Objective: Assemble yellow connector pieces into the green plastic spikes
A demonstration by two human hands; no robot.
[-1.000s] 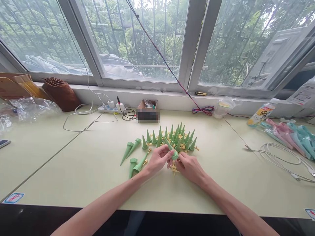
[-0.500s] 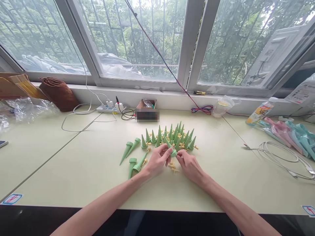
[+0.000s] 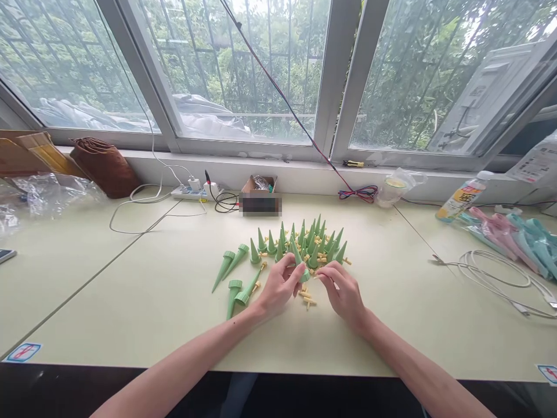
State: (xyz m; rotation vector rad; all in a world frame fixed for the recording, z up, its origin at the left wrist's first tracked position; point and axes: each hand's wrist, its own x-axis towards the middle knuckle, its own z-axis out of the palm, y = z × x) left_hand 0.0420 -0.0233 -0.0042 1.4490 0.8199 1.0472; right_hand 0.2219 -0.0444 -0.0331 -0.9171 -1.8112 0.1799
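Observation:
My left hand (image 3: 281, 284) is closed around a green watering spike (image 3: 296, 253), held tilted with its tip up and its ribbed cap (image 3: 306, 275) low toward my right hand. My right hand (image 3: 343, 287) pinches at the cap's right side, thumb and fingertips together; whatever lies between them is too small to make out. Behind both hands stands a group of green spikes (image 3: 319, 229), tips up, with small yellow valves at their bases. Several loose yellow valves (image 3: 308, 299) lie between my wrists. More green spikes (image 3: 224, 270) lie on their sides to the left.
A small open carton (image 3: 256, 184) and a power strip (image 3: 185, 191) stand along the window wall. On the right are a bottle (image 3: 463, 197), pink and teal plastic items (image 3: 513, 235) and a coiled white cable (image 3: 491, 278). A brown rolled bag (image 3: 104, 168) rests at the back left.
My right hand has drawn slightly away to the right from the spike's cap, its fingers now pinched and raised. The spike in my left hand has turned a little more upright.

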